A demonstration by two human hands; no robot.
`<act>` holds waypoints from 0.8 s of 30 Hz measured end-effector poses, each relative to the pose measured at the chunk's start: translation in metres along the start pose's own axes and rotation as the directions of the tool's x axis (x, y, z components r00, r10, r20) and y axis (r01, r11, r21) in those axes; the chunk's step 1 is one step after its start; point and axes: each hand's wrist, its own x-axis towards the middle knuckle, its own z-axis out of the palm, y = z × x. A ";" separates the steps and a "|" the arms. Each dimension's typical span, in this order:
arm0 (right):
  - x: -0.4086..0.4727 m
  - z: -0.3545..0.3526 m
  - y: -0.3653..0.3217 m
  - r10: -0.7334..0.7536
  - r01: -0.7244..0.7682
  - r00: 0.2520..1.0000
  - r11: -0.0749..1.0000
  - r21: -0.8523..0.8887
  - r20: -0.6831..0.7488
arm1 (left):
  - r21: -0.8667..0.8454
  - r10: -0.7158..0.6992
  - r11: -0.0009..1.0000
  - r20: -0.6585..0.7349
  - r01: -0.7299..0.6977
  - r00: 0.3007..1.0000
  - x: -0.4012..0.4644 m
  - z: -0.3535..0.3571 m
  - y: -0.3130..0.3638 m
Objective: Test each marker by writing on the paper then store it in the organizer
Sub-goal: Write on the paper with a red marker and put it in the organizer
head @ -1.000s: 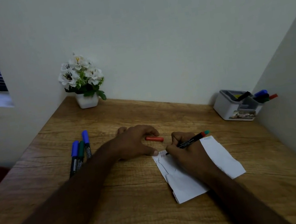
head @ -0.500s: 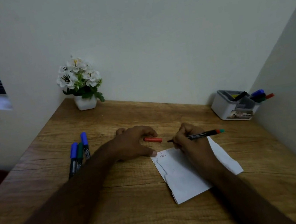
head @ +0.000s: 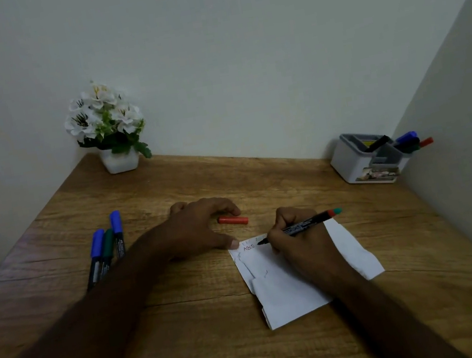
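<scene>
While the left hand (head: 196, 228) pins the thin, easily shifted paper (head: 292, 287) with spread fingers, the right hand (head: 297, 240) pinches the light, stiff marker (head: 301, 225) low on its barrel, tip on the sheet.

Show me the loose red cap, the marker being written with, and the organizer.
red cap (head: 233, 220), head view, mid-body.
marker (head: 299, 226), head view, mid-barrel.
organizer (head: 347, 165), head view, left wall.

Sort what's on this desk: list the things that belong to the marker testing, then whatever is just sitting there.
Job: marker in right hand, red cap, paper, three waiting markers, organizer.
Just sitting: flower pot.
</scene>
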 end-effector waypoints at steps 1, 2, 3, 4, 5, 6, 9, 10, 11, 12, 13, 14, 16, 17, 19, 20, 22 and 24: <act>0.000 0.000 0.000 0.002 -0.001 1.000 1.000 -0.010 0.008 | -0.003 0.001 1.000 -0.001 -0.001 1.000 0.000 0.000 0.000; 0.001 0.001 0.000 -0.001 0.001 1.000 1.000 -0.019 0.010 | -0.010 0.002 1.000 -0.001 -0.002 1.000 0.000 0.000 0.000; 0.001 0.001 0.001 -0.008 0.009 1.000 1.000 -0.023 0.008 | -0.020 0.003 1.000 0.000 -0.003 1.000 0.000 0.000 0.000; 0.002 0.001 0.002 -0.012 0.013 1.000 1.000 -0.026 0.009 | -0.027 0.003 1.000 0.005 -0.003 1.000 0.000 -0.001 0.000; 0.003 0.002 0.003 -0.015 0.015 1.000 0.999 -0.031 0.015 | -0.029 0.001 1.000 0.009 -0.001 1.000 0.000 -0.001 0.000; 0.003 0.002 0.004 -0.017 0.018 1.000 0.999 -0.039 0.025 | -0.025 -0.001 1.000 0.009 0.002 1.000 0.000 0.000 0.000; 0.003 0.003 0.006 -0.019 0.022 0.999 0.998 -0.064 0.043 | -0.007 -0.001 1.000 0.008 0.001 1.000 0.001 0.000 0.000; 0.003 0.003 0.006 -0.024 0.027 0.999 0.997 -0.066 0.042 | -0.002 0.002 1.000 0.009 -0.002 1.000 0.001 0.000 0.000; 0.003 0.004 0.005 -0.031 0.034 0.999 0.997 -0.066 0.041 | 0.002 0.004 1.000 0.012 -0.004 1.000 0.001 0.000 -0.001; 0.004 0.004 0.005 -0.035 0.038 0.999 0.997 -0.069 0.041 | 0.005 0.006 1.000 0.013 -0.006 1.000 0.001 -0.001 -0.001; 0.003 0.004 0.005 -0.037 0.040 0.998 0.997 -0.071 0.044 | 0.006 0.006 1.000 0.014 -0.006 1.000 0.001 0.000 -0.001; 0.003 0.004 0.004 -0.035 0.039 0.998 0.996 -0.075 0.047 | 0.007 0.005 1.000 0.015 -0.006 1.000 0.001 0.000 -0.001; 0.003 0.005 0.004 -0.025 0.029 0.998 0.996 -0.082 0.049 | 0.007 0.004 1.000 0.014 -0.004 1.000 0.002 0.000 -0.002; 0.004 0.005 0.004 -0.019 0.023 0.999 0.996 -0.085 0.048 | 0.004 0.005 1.000 0.011 -0.005 1.000 0.002 0.000 -0.002; 0.004 0.005 0.004 -0.011 0.015 0.999 0.996 -0.092 0.048 | 0.000 0.008 1.000 0.010 -0.008 1.000 0.002 0.000 -0.002; 0.004 0.005 0.004 -0.011 0.015 0.999 0.996 -0.092 0.048 | 0.001 0.010 1.000 0.010 -0.010 1.000 0.002 0.000 -0.002; 0.004 0.006 0.004 -0.014 0.018 0.999 0.996 -0.085 0.047 | 0.000 0.010 1.000 0.009 -0.010 1.000 0.003 0.001 -0.003; 0.004 0.006 0.004 -0.018 0.022 0.999 0.996 -0.084 0.046 | -0.004 0.010 1.000 0.005 -0.010 1.000 0.003 0.001 -0.004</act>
